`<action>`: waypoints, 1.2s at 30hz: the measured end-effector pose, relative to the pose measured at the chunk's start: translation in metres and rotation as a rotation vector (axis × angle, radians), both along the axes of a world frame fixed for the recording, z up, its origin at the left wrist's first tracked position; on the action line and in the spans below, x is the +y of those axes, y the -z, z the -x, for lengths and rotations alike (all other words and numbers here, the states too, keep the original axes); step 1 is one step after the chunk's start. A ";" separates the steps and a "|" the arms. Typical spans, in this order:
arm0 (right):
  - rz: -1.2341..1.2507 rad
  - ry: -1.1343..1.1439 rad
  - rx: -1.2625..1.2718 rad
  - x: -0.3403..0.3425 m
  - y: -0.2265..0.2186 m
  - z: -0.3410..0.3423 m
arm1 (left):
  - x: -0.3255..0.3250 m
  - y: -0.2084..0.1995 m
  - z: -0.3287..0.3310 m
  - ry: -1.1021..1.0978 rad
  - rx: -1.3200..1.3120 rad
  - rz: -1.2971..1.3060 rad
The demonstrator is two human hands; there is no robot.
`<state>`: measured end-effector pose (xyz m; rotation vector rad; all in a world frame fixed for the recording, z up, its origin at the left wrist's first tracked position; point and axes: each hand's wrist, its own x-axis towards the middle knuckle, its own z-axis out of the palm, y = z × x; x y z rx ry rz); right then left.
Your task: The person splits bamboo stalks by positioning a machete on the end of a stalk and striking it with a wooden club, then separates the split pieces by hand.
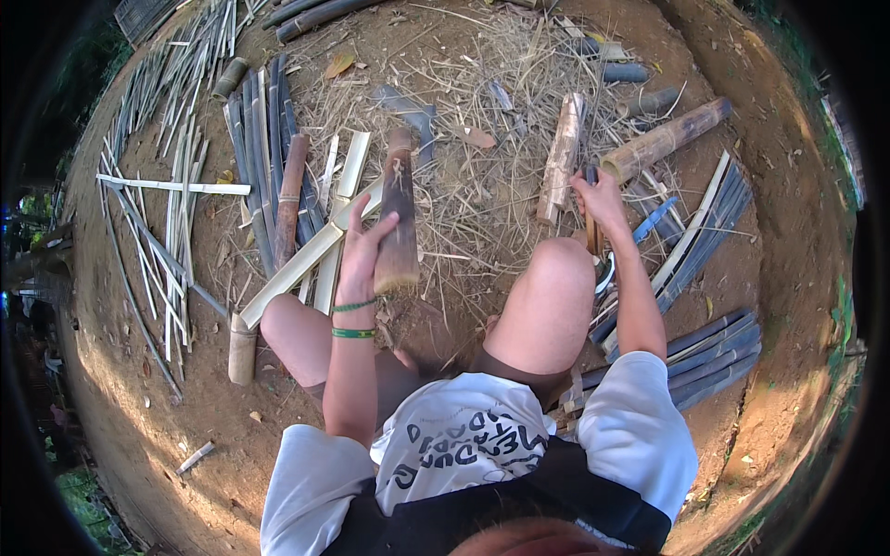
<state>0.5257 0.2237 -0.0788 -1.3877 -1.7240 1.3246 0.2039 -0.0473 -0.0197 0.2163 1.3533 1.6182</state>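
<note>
A dark, tapered piece of wood (398, 199), wider at its near end, stands in front of me at the centre left. My left hand (363, 246) is closed on its left side, with fingertips on its face. To the right, beyond my right knee, my right hand (601, 202) is closed round a narrow brown tool (591, 233); the hand partly hides it and its kind is unclear. A pale, rough log (563, 157) lies just beyond that hand. Next to it is a thick bamboo tube (667, 139) with its open end toward the hand.
Split bamboo lengths (301, 264) lie by my left knee, near a short bamboo tube (243, 350). Thin strips (176, 232) spread over the far left. Dark bamboo slats (709, 361) are stacked at right. A blue-handled tool (654, 220) lies near my right forearm. Shavings (473, 195) litter the ground.
</note>
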 end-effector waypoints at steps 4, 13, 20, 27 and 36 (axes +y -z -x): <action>0.107 -0.045 0.391 -0.029 -0.120 0.022 | 0.039 -0.014 0.026 -0.141 -0.295 -0.287; 0.050 -0.303 0.527 -0.163 -0.172 0.045 | 0.059 -0.035 -0.002 -0.193 -0.362 -0.354; 0.029 -0.456 0.282 -0.250 -0.120 0.057 | 0.014 -0.034 -0.013 -0.193 -0.344 -0.268; 0.095 -0.486 0.274 -0.267 -0.111 0.068 | 0.017 -0.025 0.002 -0.186 -0.347 -0.370; 0.084 -0.495 0.231 -0.257 -0.120 0.078 | 0.029 -0.035 0.003 -0.196 -0.332 -0.377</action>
